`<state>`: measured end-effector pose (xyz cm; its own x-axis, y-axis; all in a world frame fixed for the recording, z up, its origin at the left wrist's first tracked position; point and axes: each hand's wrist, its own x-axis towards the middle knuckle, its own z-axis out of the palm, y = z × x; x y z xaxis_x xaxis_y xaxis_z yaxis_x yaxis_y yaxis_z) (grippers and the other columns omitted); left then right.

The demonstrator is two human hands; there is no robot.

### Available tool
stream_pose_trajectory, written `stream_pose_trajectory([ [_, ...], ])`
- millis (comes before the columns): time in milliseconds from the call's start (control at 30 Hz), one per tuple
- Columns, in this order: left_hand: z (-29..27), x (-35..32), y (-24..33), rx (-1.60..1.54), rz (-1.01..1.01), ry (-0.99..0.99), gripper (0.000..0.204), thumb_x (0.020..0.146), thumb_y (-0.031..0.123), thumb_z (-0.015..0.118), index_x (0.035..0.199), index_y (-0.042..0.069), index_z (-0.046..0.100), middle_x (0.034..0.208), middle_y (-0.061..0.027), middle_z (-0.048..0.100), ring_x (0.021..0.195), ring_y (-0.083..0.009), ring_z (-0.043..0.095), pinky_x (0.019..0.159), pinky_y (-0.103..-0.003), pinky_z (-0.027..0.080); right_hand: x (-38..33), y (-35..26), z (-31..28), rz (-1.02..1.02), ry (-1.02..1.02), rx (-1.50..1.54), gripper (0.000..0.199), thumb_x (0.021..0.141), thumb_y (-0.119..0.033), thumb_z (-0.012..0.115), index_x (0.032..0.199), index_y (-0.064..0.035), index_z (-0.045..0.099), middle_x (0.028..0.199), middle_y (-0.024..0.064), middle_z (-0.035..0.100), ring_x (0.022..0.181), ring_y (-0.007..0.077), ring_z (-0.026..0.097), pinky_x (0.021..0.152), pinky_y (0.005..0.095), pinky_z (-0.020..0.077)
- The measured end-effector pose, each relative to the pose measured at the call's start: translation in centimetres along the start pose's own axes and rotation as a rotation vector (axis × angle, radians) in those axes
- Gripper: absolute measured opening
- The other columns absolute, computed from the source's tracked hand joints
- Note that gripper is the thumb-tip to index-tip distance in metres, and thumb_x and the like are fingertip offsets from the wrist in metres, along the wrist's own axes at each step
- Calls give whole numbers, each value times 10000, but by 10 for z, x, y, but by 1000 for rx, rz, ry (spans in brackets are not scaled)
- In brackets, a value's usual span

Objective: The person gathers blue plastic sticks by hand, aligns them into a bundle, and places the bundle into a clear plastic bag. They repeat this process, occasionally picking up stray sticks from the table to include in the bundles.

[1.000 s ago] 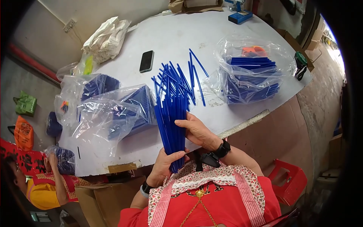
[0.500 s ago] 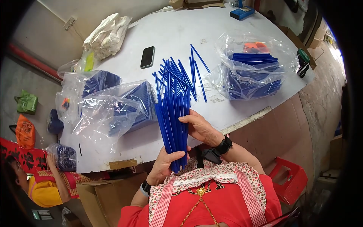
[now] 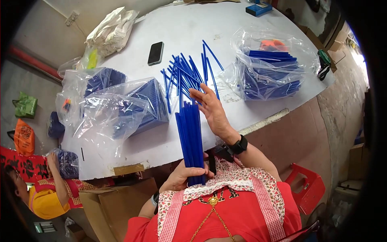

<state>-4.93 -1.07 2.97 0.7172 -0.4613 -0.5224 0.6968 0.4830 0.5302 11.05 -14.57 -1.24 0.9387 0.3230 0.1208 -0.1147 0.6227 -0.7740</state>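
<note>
My left hand (image 3: 186, 176) is wrapped round the lower end of a bundle of long, thin blue plastic sticks (image 3: 190, 139). The bundle stands nearly upright in front of my chest, its upper ends fairly even. Beside those ends is my right hand (image 3: 213, 111), fingers stretched out and apart; I cannot tell if the fingertips touch the sticks. Just beyond, a loose pile of blue sticks (image 3: 186, 72) lies criss-crossed on the white table (image 3: 189, 26), with a few single ones to its right.
Clear bags of blue sticks stand left (image 3: 141, 107) and right (image 3: 268, 76). A phone (image 3: 156, 53), white bag (image 3: 113, 32) and blue box (image 3: 259, 9) lie farther back. A cardboard box (image 3: 117, 205) is below the table edge, a red stool (image 3: 305, 187) at right. Another person (image 3: 50, 197) works at left.
My right hand has let go of the bundle's side and moved up to its top, fingers spreading. The bundle is straighter and its ends more even; my left hand has shifted slightly right.
</note>
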Motion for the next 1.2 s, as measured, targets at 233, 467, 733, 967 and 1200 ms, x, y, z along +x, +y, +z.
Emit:
stream_pose_trajectory([
  [233, -16, 20, 15, 174, 235, 312, 466, 806, 57, 704, 1219, -8, 497, 986, -103, 632, 890, -216, 658, 776, -324, 553, -34, 24, 22, 440, -82, 218, 440, 913, -195, 578, 1301, -27, 458, 1098, 93, 622, 1040, 168, 593, 903, 345, 503],
  [467, -26, 26, 22, 151, 318, 256, 458, 821, 107, 695, 1228, 0, 515, 1077, -113, 630, 913, -212, 656, 785, -336, 558, -26, 14, 20, 443, -72, 396, 415, 877, -75, 581, 1273, -20, 468, 1128, 99, 613, 996, 174, 616, 914, 347, 516],
  [733, -25, 30, 26, 156, 324, 255, 482, 824, 128, 692, 1247, -8, 502, 1065, -117, 637, 928, -214, 653, 785, -352, 562, -24, 17, 11, 456, -35, 479, 371, 869, -76, 512, 1232, -3, 494, 1147, 121, 597, 1040, 201, 595, 938, 370, 496],
  [967, -17, 27, 30, 107, 332, 239, 410, 854, 92, 662, 1227, 1, 519, 1075, -100, 636, 912, -185, 651, 784, -326, 557, -23, 13, 9, 476, -25, 507, 414, 866, -99, 478, 1264, 14, 475, 1185, 142, 579, 1059, 237, 585, 967, 392, 471],
  [1200, -17, 28, 28, 94, 347, 258, 413, 857, 81, 654, 1240, 9, 516, 1094, -93, 632, 952, -185, 640, 822, -330, 546, -23, 12, 6, 489, -11, 510, 496, 834, -108, 515, 1311, 12, 450, 1240, 165, 566, 1125, 259, 568, 1009, 412, 440],
])
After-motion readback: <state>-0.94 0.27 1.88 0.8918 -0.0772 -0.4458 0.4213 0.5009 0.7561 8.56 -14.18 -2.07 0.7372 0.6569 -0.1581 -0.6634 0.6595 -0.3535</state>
